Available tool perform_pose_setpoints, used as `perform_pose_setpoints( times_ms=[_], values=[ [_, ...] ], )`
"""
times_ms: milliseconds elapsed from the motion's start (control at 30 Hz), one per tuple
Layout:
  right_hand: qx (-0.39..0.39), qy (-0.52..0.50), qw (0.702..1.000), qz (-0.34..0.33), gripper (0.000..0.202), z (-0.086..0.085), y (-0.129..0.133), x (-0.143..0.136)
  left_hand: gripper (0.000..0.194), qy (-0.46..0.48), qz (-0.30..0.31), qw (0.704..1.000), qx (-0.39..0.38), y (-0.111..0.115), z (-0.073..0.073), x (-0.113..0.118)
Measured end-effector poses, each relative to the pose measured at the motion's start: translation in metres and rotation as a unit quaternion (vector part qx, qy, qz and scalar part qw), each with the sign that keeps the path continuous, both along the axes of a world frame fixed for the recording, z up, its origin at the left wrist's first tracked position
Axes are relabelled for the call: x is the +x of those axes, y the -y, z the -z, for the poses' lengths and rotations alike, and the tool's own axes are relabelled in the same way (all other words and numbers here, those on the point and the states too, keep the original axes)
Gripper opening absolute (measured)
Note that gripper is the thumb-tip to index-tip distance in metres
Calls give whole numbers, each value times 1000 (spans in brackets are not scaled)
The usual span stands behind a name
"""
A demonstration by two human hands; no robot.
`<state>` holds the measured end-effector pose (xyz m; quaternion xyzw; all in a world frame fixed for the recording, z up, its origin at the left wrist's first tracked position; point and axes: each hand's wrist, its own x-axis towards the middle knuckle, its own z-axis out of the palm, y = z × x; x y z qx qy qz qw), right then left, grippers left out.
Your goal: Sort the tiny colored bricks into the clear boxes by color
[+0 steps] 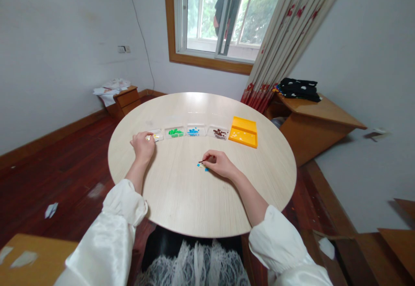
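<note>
My left hand point(142, 146) is at the leftmost clear plastic box point(158, 136), its fingers curled and closed over the small yellow and white pieces inside. What those fingertips pinch, if anything, is hidden. Near the middle of the table, my right hand point(220, 163) pinches a small dark brown piece point(202, 161) between thumb and fingers. Right under it lies a little cluster of blue and pale yellow pieces point(206, 169), partly covered by the hand.
Along the far side of the round table point(181, 199) stand clear boxes of green pieces point(175, 133), blue pieces point(193, 131) and brown pieces point(219, 133). An open yellow case point(244, 125) with white pieces ends the row. Wooden furniture point(320, 119) stands beyond the right edge.
</note>
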<state>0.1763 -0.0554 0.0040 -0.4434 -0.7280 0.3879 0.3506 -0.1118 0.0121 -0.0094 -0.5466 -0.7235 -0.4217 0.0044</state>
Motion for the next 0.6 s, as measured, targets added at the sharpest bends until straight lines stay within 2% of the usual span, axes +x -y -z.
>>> perform_pose_setpoints(
  times_ms=[400,600],
  values=[
    [15,-22,1000,15,8,0,-2,0,18,5,3,1000,2,3,-4,3],
    [26,-31,999,25,10,-2,-3,0,17,7,9,1000,28,2,-5,5]
  ],
)
